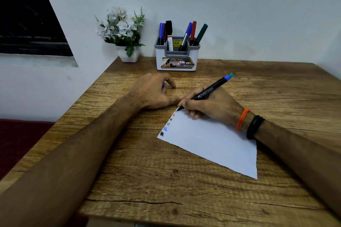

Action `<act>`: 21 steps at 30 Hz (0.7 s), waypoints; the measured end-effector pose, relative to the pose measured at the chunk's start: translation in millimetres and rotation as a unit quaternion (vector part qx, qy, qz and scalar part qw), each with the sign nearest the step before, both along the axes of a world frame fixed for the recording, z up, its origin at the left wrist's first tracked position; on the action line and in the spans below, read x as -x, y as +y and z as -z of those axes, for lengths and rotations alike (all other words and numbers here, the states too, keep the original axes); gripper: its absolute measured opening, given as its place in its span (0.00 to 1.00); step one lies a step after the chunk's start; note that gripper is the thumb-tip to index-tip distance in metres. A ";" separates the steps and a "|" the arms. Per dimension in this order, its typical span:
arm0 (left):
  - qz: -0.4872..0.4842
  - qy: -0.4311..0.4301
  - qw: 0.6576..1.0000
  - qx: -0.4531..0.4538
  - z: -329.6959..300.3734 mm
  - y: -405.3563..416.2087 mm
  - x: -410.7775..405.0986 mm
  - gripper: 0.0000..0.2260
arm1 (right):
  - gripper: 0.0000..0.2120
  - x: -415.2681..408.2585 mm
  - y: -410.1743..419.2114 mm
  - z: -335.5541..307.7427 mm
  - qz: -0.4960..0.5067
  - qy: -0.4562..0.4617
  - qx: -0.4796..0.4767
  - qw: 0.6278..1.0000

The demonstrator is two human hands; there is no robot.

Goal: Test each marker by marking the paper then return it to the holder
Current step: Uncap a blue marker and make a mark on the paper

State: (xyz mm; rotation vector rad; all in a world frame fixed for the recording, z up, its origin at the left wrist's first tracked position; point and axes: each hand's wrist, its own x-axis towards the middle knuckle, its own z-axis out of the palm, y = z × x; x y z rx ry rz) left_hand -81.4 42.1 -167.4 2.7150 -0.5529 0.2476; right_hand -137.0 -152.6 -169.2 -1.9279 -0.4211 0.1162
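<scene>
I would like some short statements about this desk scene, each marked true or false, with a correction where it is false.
1. The right hand holds a marker with its tip at the paper's corner. True.
2. The paper carries no marks yet. False: a row of small coloured marks runs along its left edge.
3. The holder stands near the wall, with several markers in it. True.
4. The flower pot stands to the right of the holder. False: it stands to its left.
5. The left hand lies flat and open on the paper. False: it rests curled on the table, something blue showing between its fingers.
</scene>
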 end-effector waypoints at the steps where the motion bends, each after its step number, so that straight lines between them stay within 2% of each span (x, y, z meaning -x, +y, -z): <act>1: -0.001 0.000 1.000 -0.001 -0.4 -0.2 0.5 0.21 | 0.04 0.1 0.1 -0.2 -0.005 -0.001 0.005 1.000; 21: 0.000 0.002 1.000 0.005 -0.5 -0.3 1.7 0.22 | 0.05 0.4 0.8 -0.7 0.008 0.005 -0.007 1.000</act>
